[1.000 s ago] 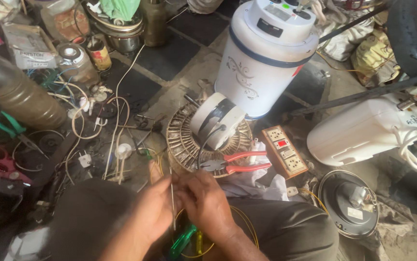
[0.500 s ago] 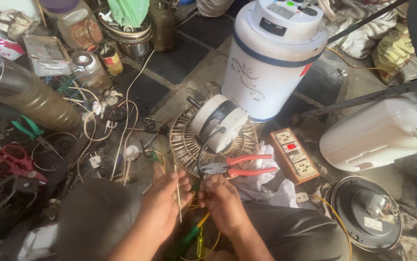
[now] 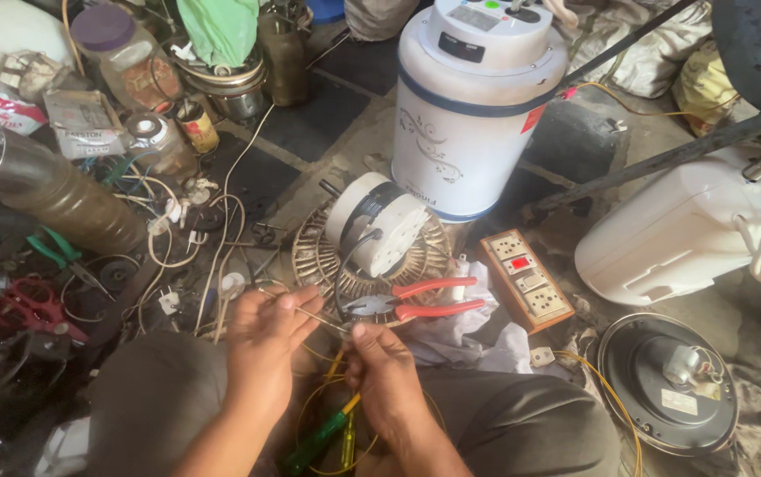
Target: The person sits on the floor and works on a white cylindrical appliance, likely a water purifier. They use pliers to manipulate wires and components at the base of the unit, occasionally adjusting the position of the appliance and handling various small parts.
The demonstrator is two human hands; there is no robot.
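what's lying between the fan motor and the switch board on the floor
In the head view, red-handled pliers lie between the fan motor and the switch board.

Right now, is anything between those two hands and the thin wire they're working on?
Nothing visible is. The left hand and right hand both pinch the wire directly with bare fingertips. The red pliers lie just beyond on the fan motor, off to the side of the grip.
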